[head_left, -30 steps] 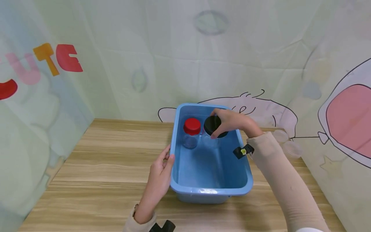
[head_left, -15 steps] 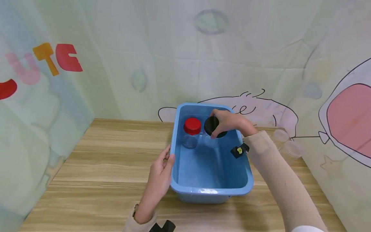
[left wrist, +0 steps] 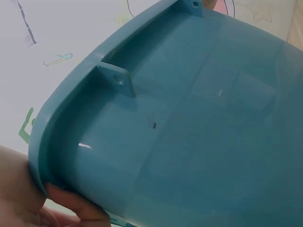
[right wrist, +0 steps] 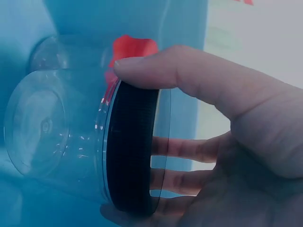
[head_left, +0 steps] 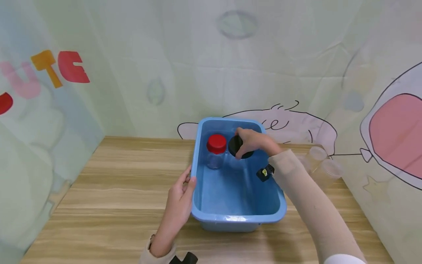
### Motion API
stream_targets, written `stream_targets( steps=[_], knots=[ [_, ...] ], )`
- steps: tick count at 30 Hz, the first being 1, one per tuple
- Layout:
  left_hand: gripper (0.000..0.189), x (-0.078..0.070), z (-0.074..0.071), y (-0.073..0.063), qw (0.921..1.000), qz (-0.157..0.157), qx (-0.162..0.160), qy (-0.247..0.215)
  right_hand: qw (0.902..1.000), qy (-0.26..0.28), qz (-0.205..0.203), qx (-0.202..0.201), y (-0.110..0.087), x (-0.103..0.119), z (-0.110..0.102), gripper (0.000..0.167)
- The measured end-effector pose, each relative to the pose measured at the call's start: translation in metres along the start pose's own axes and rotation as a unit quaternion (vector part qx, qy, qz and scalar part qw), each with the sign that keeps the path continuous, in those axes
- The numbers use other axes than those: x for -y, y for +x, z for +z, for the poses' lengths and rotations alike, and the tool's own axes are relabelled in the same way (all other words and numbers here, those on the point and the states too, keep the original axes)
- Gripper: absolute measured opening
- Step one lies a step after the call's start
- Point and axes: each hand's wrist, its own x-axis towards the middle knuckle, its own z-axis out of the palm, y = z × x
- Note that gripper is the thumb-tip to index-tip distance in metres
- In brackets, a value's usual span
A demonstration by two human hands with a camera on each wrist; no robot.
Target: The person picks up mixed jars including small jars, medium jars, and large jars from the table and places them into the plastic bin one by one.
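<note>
A blue plastic basin [head_left: 237, 219] stands on the wooden table. My left hand [head_left: 180, 198] grips its left rim, and in the left wrist view the fingers [left wrist: 78, 208] curl under the edge. Inside, toward the back, my right hand [head_left: 252, 142] holds a clear jar [right wrist: 52, 127] by its black lid [right wrist: 132, 146]. The thumb lies on one side of the lid and the fingers reach round the other. Beside it, on the left, a clear jar with a red lid [head_left: 216, 143] stands upright. Whether the black-lidded jar touches the basin floor I cannot tell.
Clear empty-looking containers [head_left: 324, 170] stand on the table to the right of the basin, partly behind the right sleeve. A printed cloth backdrop [head_left: 138, 73] rises behind the table and along both sides. Bare wood [head_left: 128, 183] extends to the left.
My right hand and the black-lidded jar have shifted slightly left and down in the view, and the right forearm has swung left. My left hand keeps its grip on the rim.
</note>
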Motion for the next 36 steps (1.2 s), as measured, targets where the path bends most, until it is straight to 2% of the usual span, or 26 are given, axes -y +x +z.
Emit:
stream_targets(
  steps=[9, 15, 27, 36],
  knots=[
    [0.047, 0.000, 0.000, 0.001, 0.9999, -0.002, -0.006, 0.008, 0.9999, -0.010, 0.006, -0.003, 0.006, 0.002, 0.008, 0.072],
    [0.047, 0.001, -0.001, 0.002, 0.9998, 0.008, -0.011, 0.012, 0.9999, -0.011, 0.006, -0.010, 0.009, 0.002, 0.010, 0.071],
    [0.047, 0.001, 0.000, 0.001, 0.9999, 0.005, -0.008, 0.013, 0.9993, 0.002, 0.021, -0.031, 0.013, 0.001, 0.016, 0.072],
    [0.048, 0.002, 0.000, 0.002, 0.9998, 0.010, -0.008, 0.016, 0.9992, 0.002, 0.026, -0.029, 0.017, -0.004, 0.020, 0.070]
  ],
)
